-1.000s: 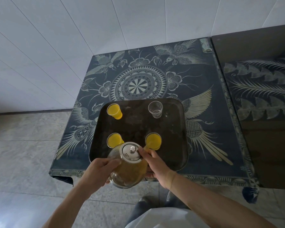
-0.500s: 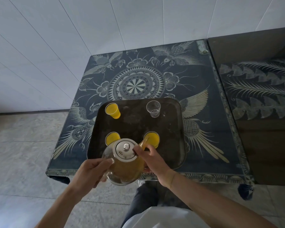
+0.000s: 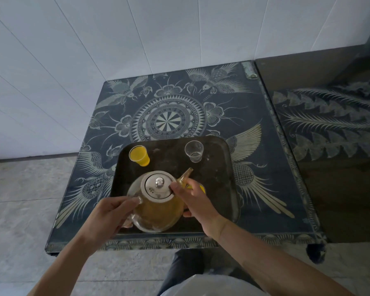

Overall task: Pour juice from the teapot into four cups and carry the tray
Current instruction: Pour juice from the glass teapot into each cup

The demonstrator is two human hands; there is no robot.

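Note:
A glass teapot [image 3: 158,210] of orange juice with a steel lid [image 3: 158,184] hangs over the near half of the dark tray [image 3: 217,180]. My left hand [image 3: 109,214] grips its handle on the left. My right hand [image 3: 198,202] holds its right side, a fingertip on the lid's edge and the thumb under the body. The spout [image 3: 186,175] points at the empty clear cup [image 3: 194,151] at the tray's far right. A filled cup [image 3: 139,156] stands far left. Another filled cup [image 3: 201,188] peeks out behind my right hand. The teapot hides the near left spot.
The tray lies on a low dark table [image 3: 173,116] with a bird and mandala pattern, set against a white panelled wall [image 3: 115,39]. A second patterned table [image 3: 329,124] adjoins on the right. Grey floor tiles [image 3: 19,199] lie to the left.
Both hands have carried the teapot forward over the tray. It now covers the near left cup, and its spout has come closer to the empty cup.

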